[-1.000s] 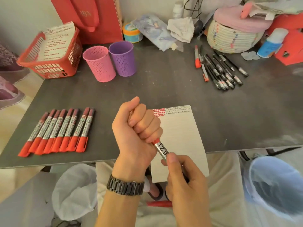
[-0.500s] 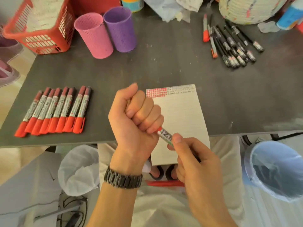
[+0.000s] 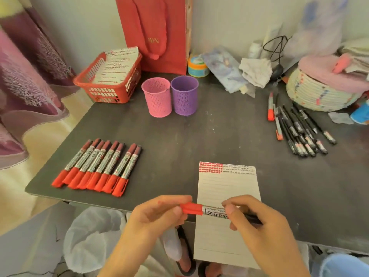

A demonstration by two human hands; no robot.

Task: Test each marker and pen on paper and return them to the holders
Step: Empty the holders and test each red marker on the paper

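Note:
I hold a red marker (image 3: 211, 210) level over the lined paper sheet (image 3: 228, 188) at the table's near edge. My left hand (image 3: 157, 216) pinches its red cap. My right hand (image 3: 257, 222) grips the silver barrel. The cap sits on the marker. Red and dark test marks fill the top of the sheet. A row of several red markers (image 3: 97, 166) lies at the left. Several dark pens (image 3: 299, 128) lie at the right. The pink holder (image 3: 157, 96) and the purple holder (image 3: 184, 94) stand together at the back.
A red basket (image 3: 111, 90) with marked sheets sits at the back left, a red bag (image 3: 155, 33) behind the holders. A woven basket (image 3: 317, 92) and cloths crowd the back right. White bag-lined bin (image 3: 89, 238) below the table's near edge; a blue bin (image 3: 343, 264) at lower right.
My left fist has let go of the marker's end and now pinches the cap by the fingertips. The marker has turned from slanted to level. The camera has tilted up.

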